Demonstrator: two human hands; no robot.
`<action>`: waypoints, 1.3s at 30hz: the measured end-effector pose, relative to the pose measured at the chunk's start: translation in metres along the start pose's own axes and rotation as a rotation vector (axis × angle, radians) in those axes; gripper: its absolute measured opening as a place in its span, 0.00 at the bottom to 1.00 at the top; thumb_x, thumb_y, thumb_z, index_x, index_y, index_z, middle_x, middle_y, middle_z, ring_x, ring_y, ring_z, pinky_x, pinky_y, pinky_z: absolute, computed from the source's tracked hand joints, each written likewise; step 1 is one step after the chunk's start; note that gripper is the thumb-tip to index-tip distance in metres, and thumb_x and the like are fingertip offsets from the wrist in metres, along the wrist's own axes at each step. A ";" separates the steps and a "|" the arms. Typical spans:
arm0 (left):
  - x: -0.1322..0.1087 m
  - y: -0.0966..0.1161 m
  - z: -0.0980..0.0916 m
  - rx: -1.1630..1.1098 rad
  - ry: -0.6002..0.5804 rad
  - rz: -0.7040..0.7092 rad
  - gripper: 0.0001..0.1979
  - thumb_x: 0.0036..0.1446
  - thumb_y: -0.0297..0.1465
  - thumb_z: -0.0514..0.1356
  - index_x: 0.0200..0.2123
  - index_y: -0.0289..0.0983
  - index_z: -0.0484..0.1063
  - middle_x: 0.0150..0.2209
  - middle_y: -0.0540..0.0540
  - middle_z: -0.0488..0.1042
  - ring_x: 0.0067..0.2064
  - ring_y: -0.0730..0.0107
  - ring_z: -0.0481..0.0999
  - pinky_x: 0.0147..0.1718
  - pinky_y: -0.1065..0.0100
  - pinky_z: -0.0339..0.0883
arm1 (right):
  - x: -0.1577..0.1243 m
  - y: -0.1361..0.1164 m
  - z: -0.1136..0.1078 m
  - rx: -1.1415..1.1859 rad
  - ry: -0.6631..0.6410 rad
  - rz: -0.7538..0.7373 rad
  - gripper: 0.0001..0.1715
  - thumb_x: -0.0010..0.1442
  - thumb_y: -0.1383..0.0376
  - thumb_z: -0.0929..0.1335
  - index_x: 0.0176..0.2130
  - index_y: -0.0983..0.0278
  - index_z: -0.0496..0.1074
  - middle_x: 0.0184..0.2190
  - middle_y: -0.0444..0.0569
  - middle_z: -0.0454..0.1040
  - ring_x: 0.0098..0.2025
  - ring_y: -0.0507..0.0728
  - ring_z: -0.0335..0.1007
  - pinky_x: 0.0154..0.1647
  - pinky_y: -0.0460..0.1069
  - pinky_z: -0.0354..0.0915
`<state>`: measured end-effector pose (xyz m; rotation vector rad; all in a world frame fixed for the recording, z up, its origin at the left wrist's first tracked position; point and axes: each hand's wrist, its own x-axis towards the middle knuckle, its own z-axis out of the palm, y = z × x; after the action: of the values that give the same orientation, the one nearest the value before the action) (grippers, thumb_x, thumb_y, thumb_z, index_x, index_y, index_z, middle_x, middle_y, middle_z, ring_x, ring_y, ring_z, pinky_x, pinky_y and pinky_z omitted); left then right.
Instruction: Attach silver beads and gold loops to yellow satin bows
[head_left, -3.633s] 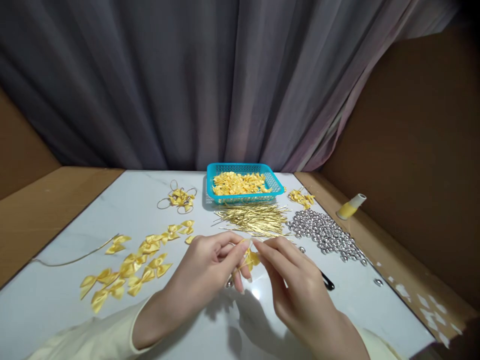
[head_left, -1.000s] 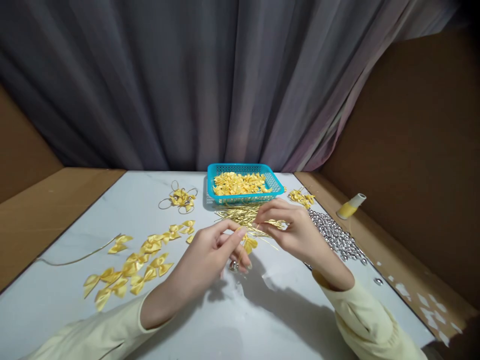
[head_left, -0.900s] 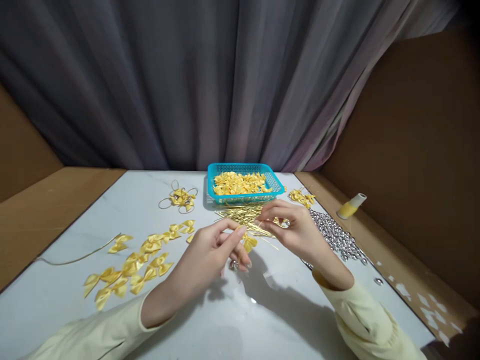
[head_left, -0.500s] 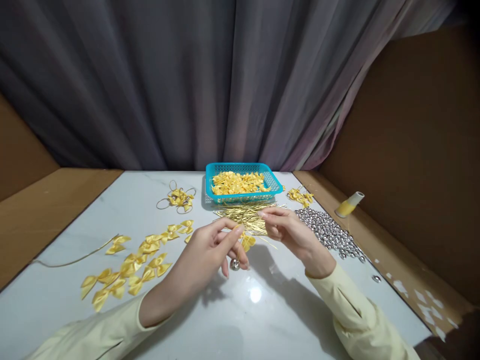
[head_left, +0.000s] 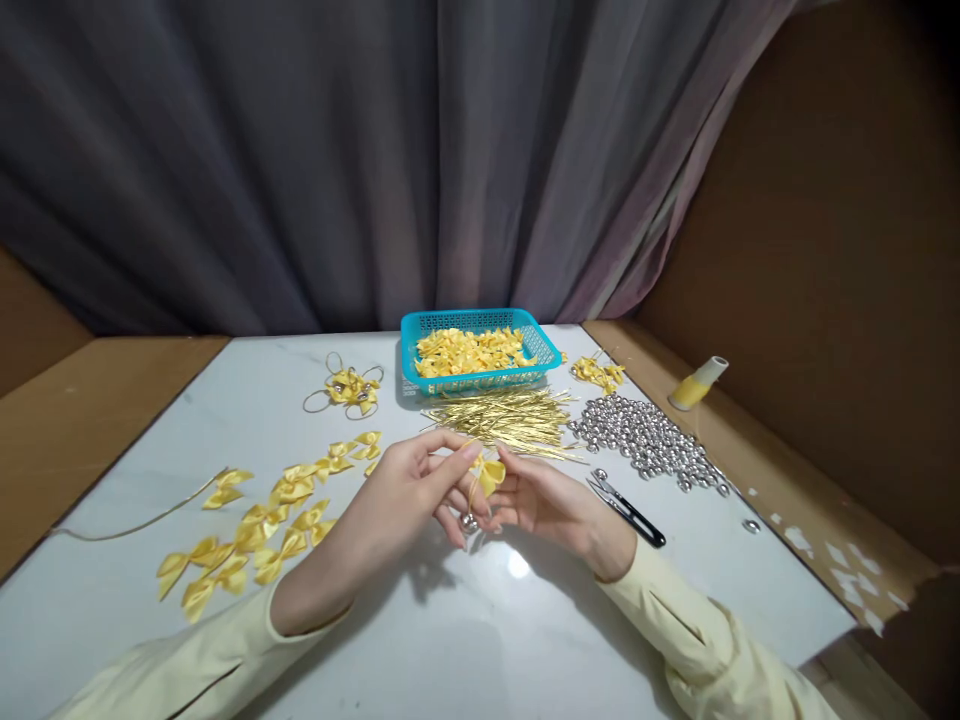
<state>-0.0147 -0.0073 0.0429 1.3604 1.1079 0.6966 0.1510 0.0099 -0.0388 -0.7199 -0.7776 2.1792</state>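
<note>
Yellow bow [head_left: 491, 477] sat between the two hands in the head view, raised over the white table [head_left: 480, 650]. Taking the bow as the clock's centre, the left hand [head_left: 420, 485] reached in from eight o'clock and grasped its left side between thumb and forefinger. A gold cord [head_left: 472, 490] ran down there, and a silver bead [head_left: 469, 523] hung by the left fingertips, at seven o'clock. The right hand [head_left: 555, 510], from four o'clock, had its thumb touching the bow's right edge; whether it pinched the ribbon I could not tell.

Straight up at twelve lay a heap of gold ties [head_left: 510, 418], then a blue basket [head_left: 483, 383] holding more bows [head_left: 472, 352]. Black-handled snips [head_left: 637, 520] lay between three and four o'clock, the bead pile [head_left: 649, 440] between two and three, and a yellow thread cone [head_left: 694, 388] at two. Loose bows [head_left: 259, 525] spread between eight and nine; a bunch of looped bows [head_left: 351, 388] rested at ten.
</note>
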 end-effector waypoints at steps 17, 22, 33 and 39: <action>0.010 0.000 0.002 -0.065 -0.019 -0.042 0.08 0.56 0.33 0.58 0.28 0.34 0.67 0.20 0.52 0.72 0.19 0.75 0.72 0.17 0.78 0.68 | -0.010 0.009 0.013 -0.008 -0.229 -0.230 0.08 0.51 0.73 0.64 0.34 0.66 0.70 0.29 0.47 0.69 0.30 0.52 0.66 0.39 0.53 0.66; 0.009 0.000 0.002 -0.094 -0.030 -0.045 0.09 0.57 0.35 0.57 0.30 0.35 0.66 0.19 0.53 0.71 0.21 0.74 0.75 0.17 0.79 0.68 | -0.007 0.015 0.015 -0.247 0.000 -0.242 0.03 0.54 0.70 0.64 0.33 0.65 0.65 0.26 0.44 0.67 0.30 0.52 0.66 0.37 0.51 0.65; 0.009 -0.002 -0.004 -0.124 -0.022 -0.067 0.11 0.57 0.37 0.57 0.29 0.35 0.66 0.20 0.54 0.69 0.27 0.69 0.79 0.16 0.81 0.66 | -0.040 -0.014 0.010 -0.688 0.443 -1.039 0.07 0.52 0.71 0.63 0.29 0.64 0.71 0.25 0.45 0.69 0.27 0.51 0.65 0.25 0.46 0.60; 0.011 -0.006 -0.003 -0.129 -0.039 -0.064 0.12 0.57 0.39 0.57 0.30 0.34 0.68 0.20 0.53 0.71 0.24 0.74 0.75 0.16 0.81 0.67 | -0.037 0.005 0.030 -0.832 0.167 -0.579 0.10 0.58 0.62 0.64 0.34 0.67 0.69 0.24 0.46 0.73 0.19 0.48 0.66 0.20 0.44 0.62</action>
<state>-0.0144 0.0026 0.0353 1.2192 1.0532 0.6810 0.1506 -0.0307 -0.0130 -0.9047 -1.5941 1.2201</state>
